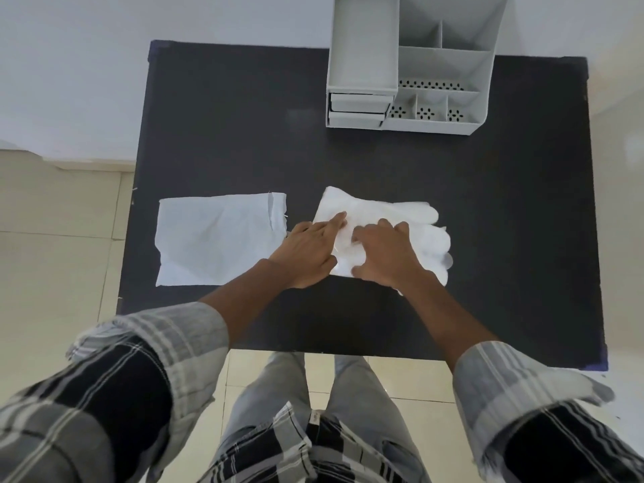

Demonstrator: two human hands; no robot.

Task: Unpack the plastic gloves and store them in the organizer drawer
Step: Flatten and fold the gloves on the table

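A flat stack of translucent white plastic gloves [414, 221] lies on the black table [244, 141], its finger ends pointing right. My left hand [308, 254] rests on the stack's left edge, index finger stretched out over it. My right hand [386, 254] presses on the middle of the stack with fingers curled and spread. Neither hand lifts anything. The empty pale plastic bag [219, 238] lies flat to the left of my left hand. The grey organizer [411, 64] stands at the back right; its small drawers [357, 111] at the front left look pushed in.
The organizer has several open compartments with perforated floors [432, 85]. Bare black tabletop stretches between the gloves and the organizer. Pale floor tiles [59, 245] surround the table, and a white wall [174, 15] runs behind it. My legs stand at the near edge.
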